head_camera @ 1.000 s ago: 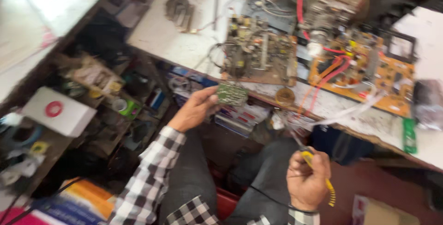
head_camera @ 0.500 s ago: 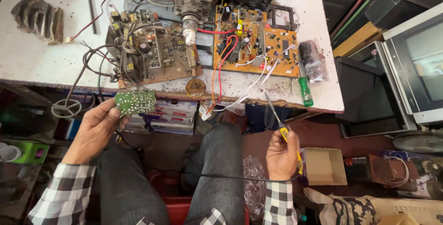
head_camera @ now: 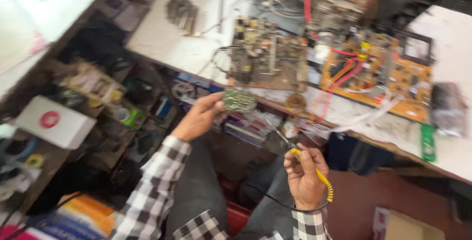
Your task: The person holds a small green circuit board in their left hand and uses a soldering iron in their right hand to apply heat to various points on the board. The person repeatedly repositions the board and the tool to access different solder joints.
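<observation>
My left hand (head_camera: 199, 118) holds a small green circuit board (head_camera: 239, 100) by its left edge, raised in front of the workbench's front edge. My right hand (head_camera: 304, 175) grips a yellow-handled soldering iron (head_camera: 314, 170) whose thin metal tip points up and left toward the small board without touching it. A black cord runs from the iron's handle down across my lap. On the white workbench (head_camera: 172, 48) behind lie a brown circuit board (head_camera: 268, 60) and an orange circuit board (head_camera: 381, 75) joined by red wires. The picture is motion-blurred.
A metal finned part (head_camera: 181, 10) lies on the bench at the left. A green-handled tool (head_camera: 427, 141) rests near the bench's right front edge. Cluttered shelves with a white box (head_camera: 54, 122) stand at the left. A cardboard box (head_camera: 403, 225) sits on the floor at lower right.
The view has swung back to the left and blurred. Both hands keep their grips; the small board and the iron tip stay close together in front of the bench.
</observation>
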